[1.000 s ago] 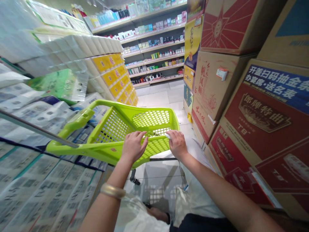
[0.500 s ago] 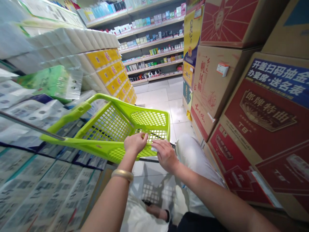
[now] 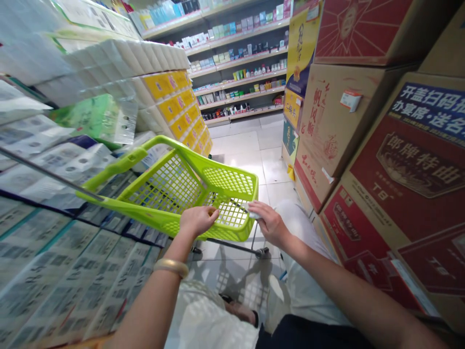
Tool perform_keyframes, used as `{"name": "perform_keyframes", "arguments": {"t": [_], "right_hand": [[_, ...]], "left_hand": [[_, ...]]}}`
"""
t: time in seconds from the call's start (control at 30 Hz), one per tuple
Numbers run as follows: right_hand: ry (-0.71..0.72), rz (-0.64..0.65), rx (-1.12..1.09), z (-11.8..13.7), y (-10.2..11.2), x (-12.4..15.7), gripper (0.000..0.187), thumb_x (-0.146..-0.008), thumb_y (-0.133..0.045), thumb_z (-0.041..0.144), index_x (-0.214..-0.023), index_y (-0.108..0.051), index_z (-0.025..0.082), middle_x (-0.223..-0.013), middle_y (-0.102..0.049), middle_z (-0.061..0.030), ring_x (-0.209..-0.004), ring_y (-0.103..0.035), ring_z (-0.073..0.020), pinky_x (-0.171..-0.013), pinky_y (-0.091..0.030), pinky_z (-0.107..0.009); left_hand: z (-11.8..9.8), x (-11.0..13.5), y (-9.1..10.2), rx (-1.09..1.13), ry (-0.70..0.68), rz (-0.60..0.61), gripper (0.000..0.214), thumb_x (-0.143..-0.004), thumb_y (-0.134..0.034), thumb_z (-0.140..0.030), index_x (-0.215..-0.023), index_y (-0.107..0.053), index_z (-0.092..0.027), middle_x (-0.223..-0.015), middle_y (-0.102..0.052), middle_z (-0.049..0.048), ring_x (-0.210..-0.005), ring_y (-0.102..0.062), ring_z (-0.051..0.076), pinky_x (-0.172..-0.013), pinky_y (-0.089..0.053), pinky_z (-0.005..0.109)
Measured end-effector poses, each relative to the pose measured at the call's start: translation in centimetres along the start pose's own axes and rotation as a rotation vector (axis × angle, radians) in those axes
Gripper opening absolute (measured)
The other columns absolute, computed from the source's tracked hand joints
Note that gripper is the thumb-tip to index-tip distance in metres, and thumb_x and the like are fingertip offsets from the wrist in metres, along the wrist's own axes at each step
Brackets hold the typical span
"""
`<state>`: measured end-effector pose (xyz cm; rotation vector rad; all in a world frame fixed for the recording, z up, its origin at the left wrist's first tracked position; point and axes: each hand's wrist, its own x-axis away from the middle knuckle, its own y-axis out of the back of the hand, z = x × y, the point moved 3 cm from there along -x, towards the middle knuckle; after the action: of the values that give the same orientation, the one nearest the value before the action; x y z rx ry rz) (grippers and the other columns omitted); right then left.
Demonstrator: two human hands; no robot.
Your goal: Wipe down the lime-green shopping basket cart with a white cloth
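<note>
Head view: the right hand point(image 3: 269, 224) pinches a white wad point(image 3: 253, 213) beside the green cart's point(image 3: 229, 233) corner; the left hand point(image 3: 198, 220) curls at its near side, whether gripping I cannot tell. A steady cart would help.

Small white item point(image 3: 253, 212) held in right hand point(image 3: 269, 224), just beside front corner of green cart point(image 3: 156, 224). Left hand point(image 3: 198, 220) held over cart's near side, fingers mostly hidden, contact unclear. Gold bangle point(image 3: 170, 267) worn on left arm. Cart flanked by wrapped packs point(image 3: 54, 271) left, stacked cartons point(image 3: 323, 121) right. Shelves point(image 3: 218, 87) filled with goods point(image 3: 240, 74) beyond tiled floor point(image 3: 240, 143).
</note>
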<state>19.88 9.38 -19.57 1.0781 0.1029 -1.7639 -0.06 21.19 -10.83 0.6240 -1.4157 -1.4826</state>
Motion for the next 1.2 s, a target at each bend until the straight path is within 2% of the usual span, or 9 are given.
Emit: {"name": "perform_keyframes", "arguments": {"t": [0.1, 0.17, 0.37, 0.43, 0.67, 0.77, 0.9, 1.0, 1.2], "right_hand": [[0.130, 0.116, -0.067, 2.9, -1.0, 1.4, 0.046, -0.087, -0.044, 0.004, -0.127, -0.058, 0.022, -0.129, -0.064, -0.0092, -0.132, -0.051, -0.0213, -0.109, -0.046, -0.047], [0.174, 0.164, -0.080, 3.6, -1.3, 1.5, 0.046, -0.087, -0.044, 0.004, -0.127, -0.057, 0.023, -0.129, -0.065, -0.0088, -0.132, -0.051, -0.0212, -0.108, -0.046, -0.046], [0.007, 0.009, 0.017, -0.5, -0.7, -1.8, 0.044, -0.082, -0.044, 0.003, -0.116, -0.064, 0.022, -0.115, -0.070, -0.0089, -0.119, -0.060, -0.0224, -0.103, -0.050, -0.046], [-0.024, 0.006, 0.029, -0.5, -0.9, -2.1, 0.045, -0.079, -0.044, 0.001, -0.114, -0.065, 0.022, -0.114, -0.070, -0.0086, -0.121, -0.059, -0.0231, -0.104, -0.049, -0.048], [0.160, 0.150, -0.071, 4.6, -2.0, 0.6, 0.042, -0.080, -0.045, 0.002, -0.114, -0.062, 0.022, -0.117, -0.069, -0.0081, -0.122, -0.057, -0.0234, -0.104, -0.047, -0.048], [0.179, 0.175, -0.025, 2.9, -1.8, -0.6, 0.037, -0.081, -0.047, 0.005, -0.110, -0.063, 0.022, -0.111, -0.071, -0.0084, -0.116, -0.060, -0.0232, -0.101, -0.050, -0.046], [0.049, 0.099, 0.066, -1.6, -1.1, -3.8, 0.034, -0.079, -0.046, 0.004, -0.102, -0.065, 0.021, -0.104, -0.071, -0.0082, -0.110, -0.063, -0.0230, -0.098, -0.052, -0.045], [-0.026, 0.029, 0.062, -2.6, -0.9, -4.2, 0.038, -0.076, -0.044, 0.001, -0.100, -0.065, 0.021, -0.103, -0.071, -0.0073, -0.113, -0.062, -0.0224, -0.100, -0.051, -0.044], [0.063, 0.049, -0.101, 1.9, -1.0, 0.2, 0.041, -0.078, -0.045, 0.000, -0.107, -0.062, 0.023, -0.110, -0.070, -0.0070, -0.120, -0.058, -0.0224, -0.106, -0.046, -0.046]], "left_hand": [[0.4, 0.2, -0.2, -0.003, -0.007, 0.014, 0.054, -0.090, -0.026, -0.057, -0.111, -0.072, -0.036, -0.109, -0.075, 0.0054, -0.101, -0.068, 0.028, -0.078, -0.048, 0.034], [0.5, 0.4, -0.3, -0.005, -0.007, 0.021, 0.054, -0.090, -0.026, -0.058, -0.109, -0.072, -0.036, -0.109, -0.075, 0.0054, -0.101, -0.068, 0.028, -0.078, -0.048, 0.034], [0.4, 0.6, -0.2, 0.001, -0.009, 0.023, 0.055, -0.090, -0.026, -0.058, -0.105, -0.074, -0.036, -0.106, -0.075, 0.0063, -0.100, -0.068, 0.029, -0.076, -0.048, 0.035], [0.3, 0.5, -0.2, 0.007, -0.001, 0.021, 0.054, -0.090, -0.026, -0.058, -0.106, -0.073, -0.036, -0.106, -0.075, 0.0064, -0.100, -0.068, 0.029, -0.076, -0.048, 0.035], [0.1, 0.8, -0.3, 0.020, -0.006, 0.026, 0.054, -0.091, -0.026, -0.058, -0.103, -0.074, -0.035, -0.104, -0.076, 0.0066, -0.099, -0.068, 0.027, -0.077, -0.048, 0.034], [-0.1, 1.1, -0.3, 0.026, -0.011, 0.032, 0.056, -0.090, -0.026, -0.059, -0.100, -0.075, -0.034, -0.103, -0.076, 0.0077, -0.098, -0.068, 0.028, -0.077, -0.048, 0.035], [-0.8, 1.2, 0.0, 0.034, -0.020, 0.033, 0.057, -0.090, -0.027, -0.061, -0.098, -0.076, -0.033, -0.100, -0.076, 0.0088, -0.098, -0.069, 0.028, -0.077, -0.048, 0.034], [-1.5, 1.1, 0.2, 0.044, -0.034, 0.029, 0.057, -0.090, -0.027, -0.060, -0.096, -0.077, -0.031, -0.100, -0.076, 0.0093, -0.097, -0.069, 0.028, -0.076, -0.048, 0.034], [-2.1, 1.2, 0.1, 0.056, -0.051, 0.027, 0.061, -0.090, -0.025, -0.060, -0.093, -0.077, -0.029, -0.099, -0.076, 0.0103, -0.097, -0.069, 0.029, -0.075, -0.049, 0.035]]}}
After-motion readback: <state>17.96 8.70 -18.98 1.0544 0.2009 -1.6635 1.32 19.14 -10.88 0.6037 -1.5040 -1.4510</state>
